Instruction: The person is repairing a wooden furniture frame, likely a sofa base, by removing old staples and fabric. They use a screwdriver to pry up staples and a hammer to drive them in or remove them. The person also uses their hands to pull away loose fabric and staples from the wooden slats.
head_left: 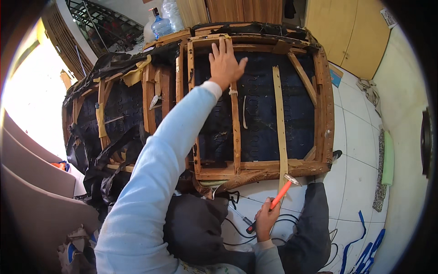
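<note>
In front of me lies a wooden sofa frame (325,109), turned so its dark inner lining and wavy springs show. My left hand (223,64) is stretched out over the far rail, fingers spread, near the upper end of an upright slat (236,132); whether it presses on the wood I cannot tell. Low on the right, my right hand (266,220) grips a hammer (281,193) by its orange and black handle. The metal head sits by the frame's near rail. A long pale wooden strip (280,118) with a broken far end lies across the frame beside it.
Torn black fabric (109,178) hangs off the frame's left part. A screwdriver (242,215) and black cable lie on the tiles by my legs. Blue straps (362,255) and a green foam piece (388,157) are at the right. A water jug (160,26) stands behind; curved brown panels (36,196) stand left.
</note>
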`<state>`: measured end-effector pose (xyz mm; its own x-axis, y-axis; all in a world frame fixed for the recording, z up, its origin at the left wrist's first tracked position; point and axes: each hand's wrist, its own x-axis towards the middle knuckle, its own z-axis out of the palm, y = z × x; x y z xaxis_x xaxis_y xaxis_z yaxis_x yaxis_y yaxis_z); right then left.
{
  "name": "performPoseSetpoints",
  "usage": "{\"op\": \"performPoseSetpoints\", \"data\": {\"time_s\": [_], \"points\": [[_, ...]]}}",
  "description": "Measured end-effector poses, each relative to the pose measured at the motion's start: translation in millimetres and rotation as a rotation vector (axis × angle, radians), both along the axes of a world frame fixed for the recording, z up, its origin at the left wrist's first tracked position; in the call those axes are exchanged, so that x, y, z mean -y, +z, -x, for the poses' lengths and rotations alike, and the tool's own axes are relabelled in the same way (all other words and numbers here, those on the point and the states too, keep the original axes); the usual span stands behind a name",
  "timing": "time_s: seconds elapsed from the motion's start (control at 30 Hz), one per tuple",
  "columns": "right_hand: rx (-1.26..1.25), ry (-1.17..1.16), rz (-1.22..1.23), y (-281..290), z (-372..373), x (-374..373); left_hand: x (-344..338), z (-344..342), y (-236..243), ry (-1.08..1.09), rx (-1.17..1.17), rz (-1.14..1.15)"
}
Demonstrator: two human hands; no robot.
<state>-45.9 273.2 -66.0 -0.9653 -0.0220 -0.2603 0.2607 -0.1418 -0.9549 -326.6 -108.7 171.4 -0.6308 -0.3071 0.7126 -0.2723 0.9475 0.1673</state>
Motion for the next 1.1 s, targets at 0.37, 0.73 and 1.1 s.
{"op": "performPoseSetpoints", "data": {"time_s": [0.37,0.73,1.1], "points": [[-0.268,0.109,-0.425,71.9,33.7,11.7,29.9,2.0,-8.9,0.037,-0.074,0.191],[-0.748,0.236,-0.243,153.6,100.8,89.8,43.9,22.1,40.2,-0.006,0.075,0.013],[-0.345,0.35,-0.454,80.1,12.1,-18.9,70.3,48.0,67.3,-0.119,0.331,0.59]]}}
